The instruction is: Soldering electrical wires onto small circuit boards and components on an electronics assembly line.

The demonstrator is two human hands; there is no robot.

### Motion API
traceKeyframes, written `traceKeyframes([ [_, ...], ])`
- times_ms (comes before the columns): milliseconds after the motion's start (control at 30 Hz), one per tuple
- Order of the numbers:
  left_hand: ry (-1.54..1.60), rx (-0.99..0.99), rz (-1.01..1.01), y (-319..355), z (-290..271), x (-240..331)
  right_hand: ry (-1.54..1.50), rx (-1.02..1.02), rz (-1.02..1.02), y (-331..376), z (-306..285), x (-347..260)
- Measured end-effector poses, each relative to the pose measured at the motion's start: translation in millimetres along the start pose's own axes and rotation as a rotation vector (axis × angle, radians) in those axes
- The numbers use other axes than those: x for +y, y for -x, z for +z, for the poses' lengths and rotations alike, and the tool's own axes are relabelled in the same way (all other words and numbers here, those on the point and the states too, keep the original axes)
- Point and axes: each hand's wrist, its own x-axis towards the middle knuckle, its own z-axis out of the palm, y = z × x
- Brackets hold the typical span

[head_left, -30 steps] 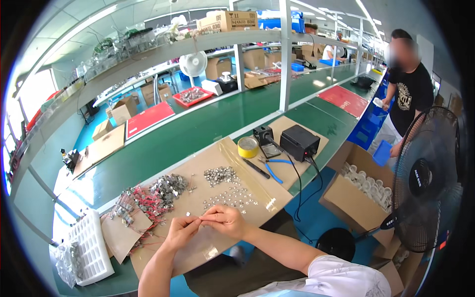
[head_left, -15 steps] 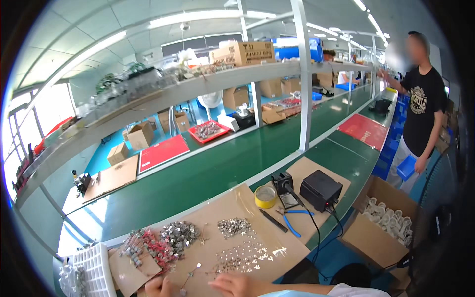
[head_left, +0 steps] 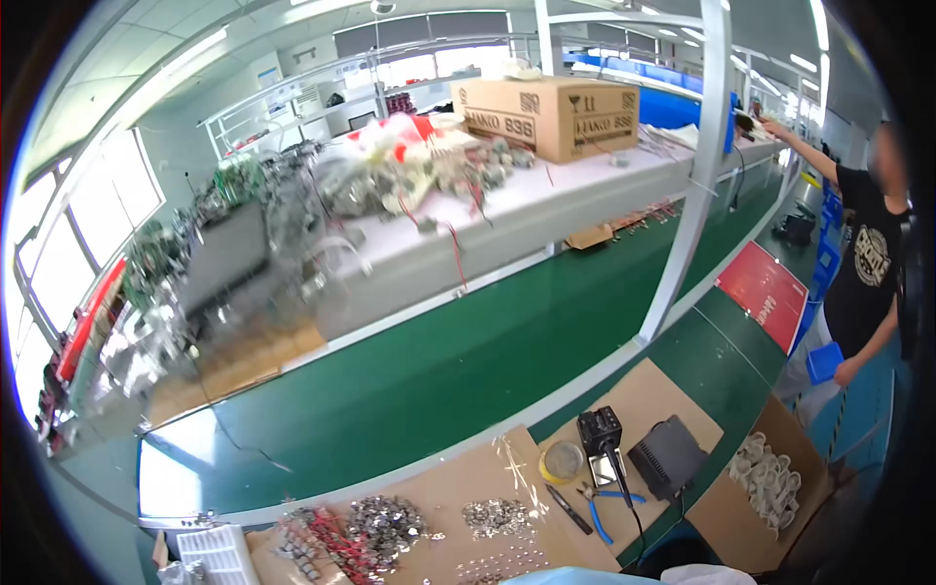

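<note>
Neither of my hands shows in the head view; only a pale blue piece of clothing [head_left: 575,577] reaches in at the lower edge. Just beyond it, small parts lie on a brown cardboard sheet [head_left: 444,483]. A pile of silver components [head_left: 385,526] sits beside parts with red wires [head_left: 336,541]. Farther right are a heap of small metal pieces [head_left: 495,517] and loose bits in rows [head_left: 502,563]. Past these lie tweezers [head_left: 568,509], blue-handled pliers [head_left: 600,517], a yellow tape roll [head_left: 563,462], a soldering iron in its stand [head_left: 601,429] and a black box-shaped unit [head_left: 668,456].
A cluttered shelf [head_left: 409,273] crosses ahead, with a cardboard box [head_left: 551,115] on it and a metal post [head_left: 687,195] at its right. Below runs a green bench [head_left: 468,370]. A white tray [head_left: 219,551] is at lower left. On the right, a person [head_left: 863,263] holds a blue bin [head_left: 824,363] near a carton of white parts [head_left: 765,483].
The view has tilted up and come closer to the shelf. Both my hands, seen over the cardboard sheet before, have dropped out of the picture.
</note>
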Motion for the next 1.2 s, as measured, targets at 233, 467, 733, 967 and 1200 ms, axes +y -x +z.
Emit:
traceKeyframes([
  [233, -0.049, 0.014, -0.125, -7, 7, 16, 0.048, 0.11, -0.114, -31, -56, -59],
  [467, -0.066, -0.238, -0.3, -32, -33, 59, 0.434, 0.482, -0.275, -220, -357, -112],
  [733, 0.079, -0.317, -0.422, -39, -68, 76, 0.545, 0.506, -0.36, -528, -481, -95],
  [967, 0.017, -0.201, -0.365, -23, -28, 54, 0.624, -0.018, 0.393, -630, -485, -30],
  [1200, -0.081, -0.113, -0.221, -23, -27, 55, 1.037, -0.151, 0.517, -637, -504, 5],
])
